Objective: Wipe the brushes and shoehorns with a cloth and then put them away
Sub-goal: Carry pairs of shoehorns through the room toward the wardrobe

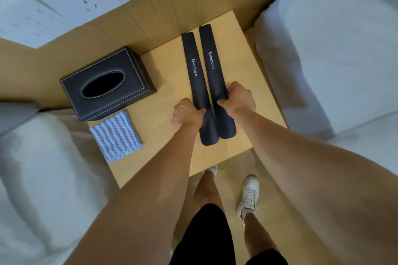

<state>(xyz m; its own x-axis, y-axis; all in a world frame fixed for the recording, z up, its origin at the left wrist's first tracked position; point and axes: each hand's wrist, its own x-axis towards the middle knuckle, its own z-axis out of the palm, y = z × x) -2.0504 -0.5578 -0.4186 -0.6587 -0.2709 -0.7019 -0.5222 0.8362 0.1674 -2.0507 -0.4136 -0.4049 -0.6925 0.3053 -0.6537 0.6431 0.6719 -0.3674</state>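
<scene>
Two long black shoehorns lie side by side on a small wooden table [241, 54], each printed "Shoehorn". My left hand [186, 115] grips the left shoehorn [195, 71] near its wide lower end. My right hand [238, 98] grips the right shoehorn [212, 60] at about the same height. A folded blue-and-white striped cloth [116, 135] rests at the table's left front corner, apart from both hands. No brushes are in view.
A black leather tissue box [107, 84] stands at the table's left back, just behind the cloth. White beds flank the table on the left [32, 168] and right [336, 60]. A white wall panel with sockets [81, 0] is behind. My legs and white shoes stand before the table.
</scene>
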